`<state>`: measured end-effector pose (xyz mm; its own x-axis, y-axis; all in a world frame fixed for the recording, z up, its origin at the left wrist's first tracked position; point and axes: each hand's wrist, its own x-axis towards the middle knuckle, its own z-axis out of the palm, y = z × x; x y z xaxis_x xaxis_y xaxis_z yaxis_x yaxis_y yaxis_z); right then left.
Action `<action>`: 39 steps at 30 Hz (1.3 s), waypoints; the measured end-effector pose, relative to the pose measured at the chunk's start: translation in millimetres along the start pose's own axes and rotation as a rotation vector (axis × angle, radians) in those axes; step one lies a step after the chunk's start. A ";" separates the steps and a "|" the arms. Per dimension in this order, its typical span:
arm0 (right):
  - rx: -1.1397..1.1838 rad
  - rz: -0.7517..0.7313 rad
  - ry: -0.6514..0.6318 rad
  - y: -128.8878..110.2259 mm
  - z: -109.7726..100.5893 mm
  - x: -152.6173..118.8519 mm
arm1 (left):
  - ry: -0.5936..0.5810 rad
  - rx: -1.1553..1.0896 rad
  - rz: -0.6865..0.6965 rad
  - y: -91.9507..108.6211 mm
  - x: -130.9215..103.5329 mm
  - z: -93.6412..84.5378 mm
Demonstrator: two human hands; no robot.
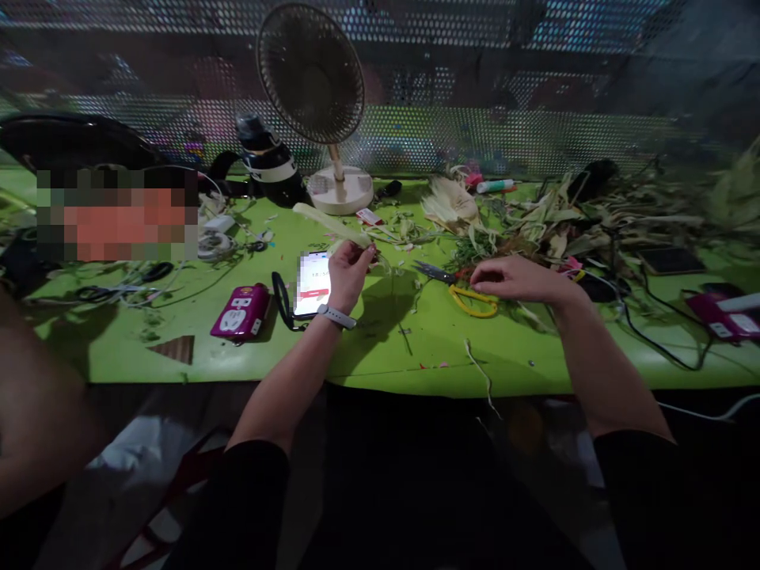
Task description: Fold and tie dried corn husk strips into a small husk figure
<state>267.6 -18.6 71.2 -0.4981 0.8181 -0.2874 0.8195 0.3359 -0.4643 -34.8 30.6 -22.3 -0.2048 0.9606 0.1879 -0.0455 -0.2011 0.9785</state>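
Observation:
A pale strip of corn husk (324,219) is pinched between the thumb and fingers of my left hand (349,277), slanting up and left from them. On that wrist is a light grey band. My right hand (511,279) is just above the scissors (473,302), its fingers loosely bent with a gap between them. I cannot tell whether its fingertips touch the scissors, which lie on the green table (404,348) with yellow handles toward me and blades pointing left. Beside my left hand stands a lit phone (310,293), partly covered by that hand.
A fan (338,190) and a dark bottle (270,162) stand behind. Dried husks (552,218) heap up at the right, near a dark phone (673,261) and cables. Left are a purple power socket (241,313) and more scissors (122,293). A neighbouring person's arm (41,396) shows at far left.

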 end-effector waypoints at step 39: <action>-0.446 -0.051 0.694 22.0 65.0 33.2 | -0.204 -0.381 -0.241 12.9 -9.6 4.4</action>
<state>250.6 -14.4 -3.0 -0.3692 0.8499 0.3761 0.9089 0.4147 -0.0448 -29.1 19.5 -11.1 0.0494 0.9987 0.0104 -0.4300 0.0118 0.9027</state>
